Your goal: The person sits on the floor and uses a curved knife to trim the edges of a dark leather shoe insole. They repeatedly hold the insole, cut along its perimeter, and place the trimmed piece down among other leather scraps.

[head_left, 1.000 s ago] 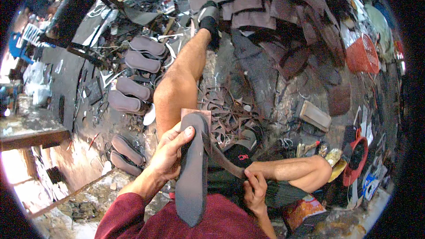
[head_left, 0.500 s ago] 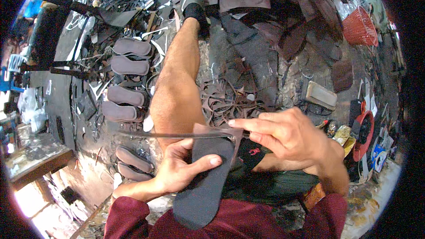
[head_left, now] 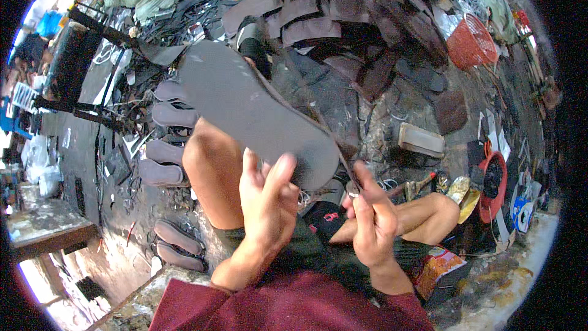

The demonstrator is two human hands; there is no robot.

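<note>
My left hand (head_left: 267, 208) is closed on the near end of a grey shoe sole (head_left: 239, 101), with its thumb on the upper face. The sole slants up and away to the left, held over my legs. My right hand (head_left: 375, 217) is closed just beyond the sole's near right edge. From its fingers a long, thin, dark blade-like thing (head_left: 324, 124) runs up along the sole's right edge. Whether it touches the edge I cannot tell. Motion blurs the fingertips of my right hand.
Several finished-looking soles (head_left: 162, 171) lie in pairs on the floor at the left. Stacked dark sheets (head_left: 312, 27) stand at the back. A red basket (head_left: 471, 43), a pale block (head_left: 421, 140) and a red ring-shaped thing (head_left: 492, 187) are at the right. A wooden bench (head_left: 55, 239) stands left.
The sole has swung up and away from my lap, its far end now to the left. My right hand has moved nearer to me, and its pointing index finger has curled in.
</note>
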